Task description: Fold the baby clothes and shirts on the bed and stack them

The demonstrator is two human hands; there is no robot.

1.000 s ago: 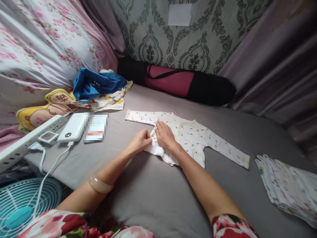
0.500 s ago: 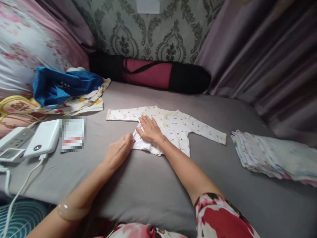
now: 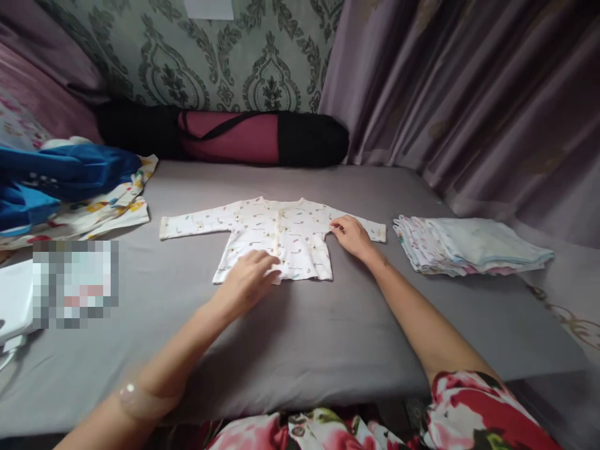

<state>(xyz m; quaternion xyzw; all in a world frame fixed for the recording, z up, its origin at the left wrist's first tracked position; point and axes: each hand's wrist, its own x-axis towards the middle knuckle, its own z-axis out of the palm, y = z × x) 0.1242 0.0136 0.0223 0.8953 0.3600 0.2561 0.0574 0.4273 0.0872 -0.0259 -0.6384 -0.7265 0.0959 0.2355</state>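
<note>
A small white long-sleeved baby shirt (image 3: 300, 240) with a tiny print lies spread flat on the grey sheet, sleeves stretched out to both sides. My left hand (image 3: 246, 281) is over its lower front near the hem, fingers loosely bent and apart, covering part of the bottom edge; it grips nothing that I can see. At the underarm on the right side, the fingertips of my right hand (image 3: 351, 236) pinch the cloth where sleeve and body meet.
A pile of folded clothes (image 3: 469, 247) lies on the right. Blue clothing (image 3: 89, 169) and a patterned white garment (image 3: 110, 215) lie at left, above a white power bank (image 3: 16, 300) with a cable. A long black and maroon bag (image 3: 229, 137) rests along the wall.
My right hand has moved from the shirt's left side to its right underarm. My left hand has let go of the left lower edge and shifted over the hem. The view has turned right.
</note>
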